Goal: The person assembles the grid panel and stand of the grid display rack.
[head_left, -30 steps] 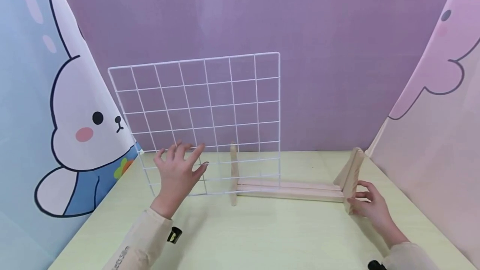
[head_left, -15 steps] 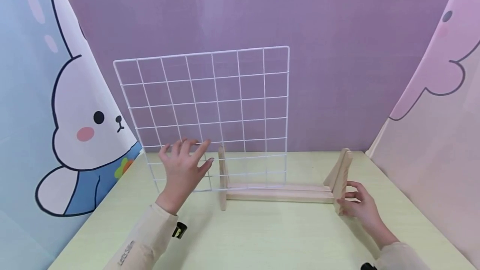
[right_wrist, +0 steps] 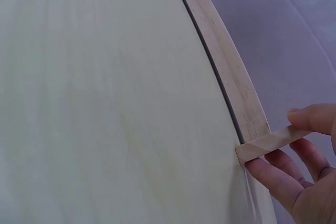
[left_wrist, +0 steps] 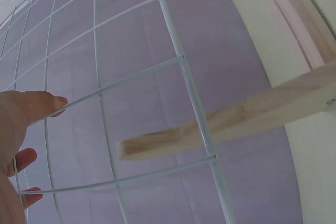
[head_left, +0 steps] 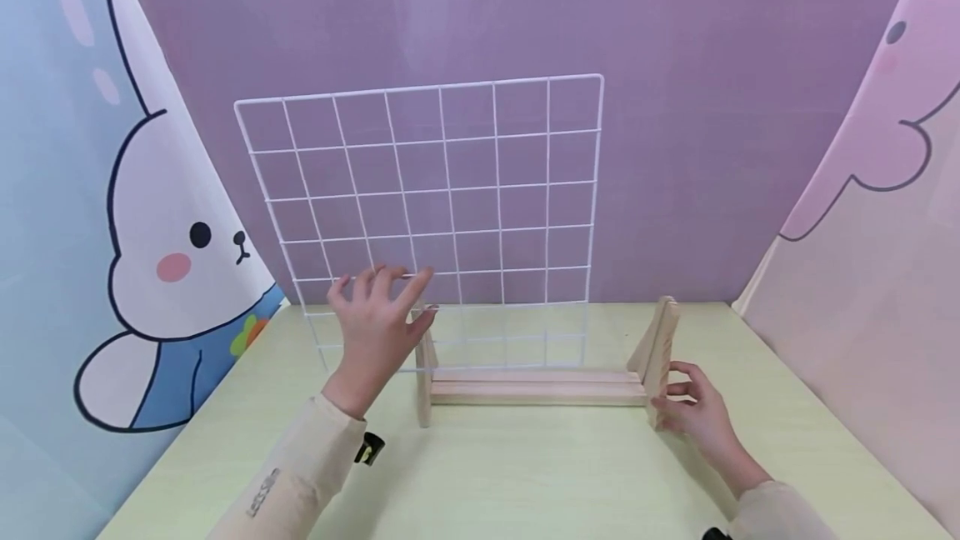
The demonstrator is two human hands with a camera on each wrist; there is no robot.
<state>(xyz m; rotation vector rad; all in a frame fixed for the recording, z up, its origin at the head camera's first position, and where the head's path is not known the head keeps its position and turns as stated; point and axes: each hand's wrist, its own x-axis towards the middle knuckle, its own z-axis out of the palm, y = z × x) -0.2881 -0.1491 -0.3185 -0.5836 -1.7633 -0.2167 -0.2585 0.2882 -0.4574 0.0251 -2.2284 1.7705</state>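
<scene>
A white wire grid panel (head_left: 445, 141) is held up by my left hand (head_left: 375, 327), fingers hooked through its lower left squares and thumb at a wire. Its lower edge overlaps a wooden stand (head_left: 536, 394) on the table in the head view. The stand has a long double bar between two upright end pieces. My right hand (head_left: 697, 415) pinches the right end piece (right_wrist: 270, 142) near its foot, thumb on one face and fingers on the other. In the left wrist view, the stand's left end piece (left_wrist: 236, 119) shows behind the grid's wires.
The pale yellow-green table (head_left: 525, 473) is backed by a purple cloth (head_left: 712, 148). A blue cloth panel with a cartoon rabbit (head_left: 165, 307) hangs at the left, a pink and cream one (head_left: 885, 290) at the right.
The grid has moved up and to the right with my left hand. My right hand has shifted the wooden stand to the left, bringing it further under the grid in the head view.
</scene>
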